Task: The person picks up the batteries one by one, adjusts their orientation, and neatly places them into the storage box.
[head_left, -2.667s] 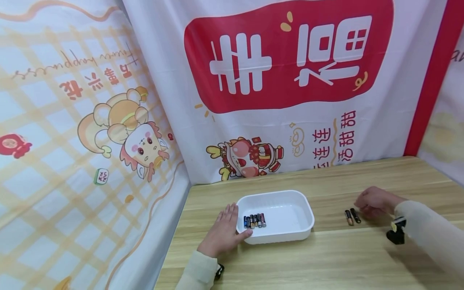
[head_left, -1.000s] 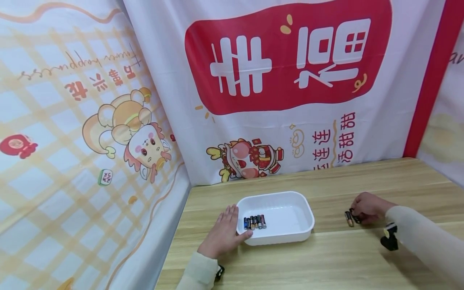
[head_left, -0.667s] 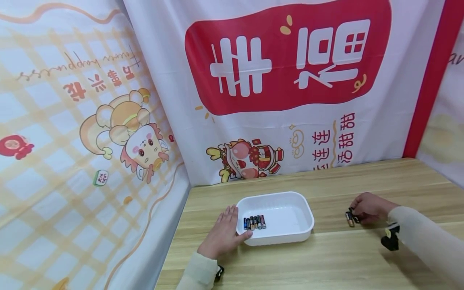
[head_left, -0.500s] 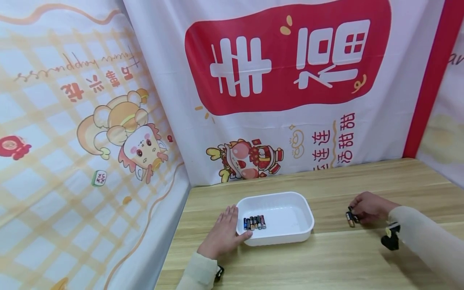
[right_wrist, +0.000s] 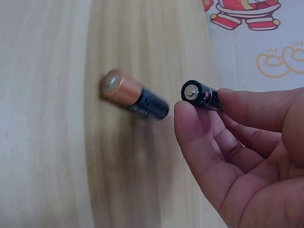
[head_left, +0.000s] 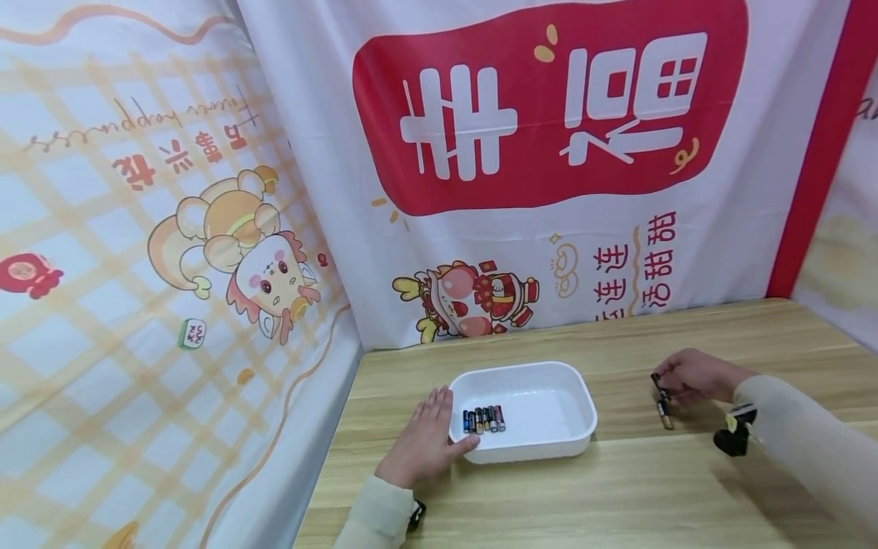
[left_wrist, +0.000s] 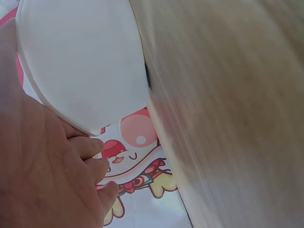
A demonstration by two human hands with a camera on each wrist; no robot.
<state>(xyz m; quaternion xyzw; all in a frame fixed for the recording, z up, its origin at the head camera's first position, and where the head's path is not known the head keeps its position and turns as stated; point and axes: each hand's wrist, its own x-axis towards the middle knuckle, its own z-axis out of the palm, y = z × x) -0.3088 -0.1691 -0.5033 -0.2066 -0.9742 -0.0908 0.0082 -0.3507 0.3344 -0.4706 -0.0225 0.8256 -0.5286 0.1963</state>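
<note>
My right hand pinches a small black battery between thumb and fingers, its metal end showing in the right wrist view. Just below it, on the table, lies a copper-and-black battery, standing apart from the fingers. My left hand rests against the left end of a white plastic tray, fingers straight along its outside and thumb across the front corner. Inside the tray, at its left side, several batteries lie side by side in a row. In the left wrist view the fingertips touch the tray's wall.
The wooden table runs back to a white printed cloth with a large red panel. A checked cloth hangs along the left edge. Both wrists carry a black strap-like device.
My right hand has closed on the black battery beside the copper one and raised it, shifting slightly back from the copper one. The left hand and tray have stayed in place.
</note>
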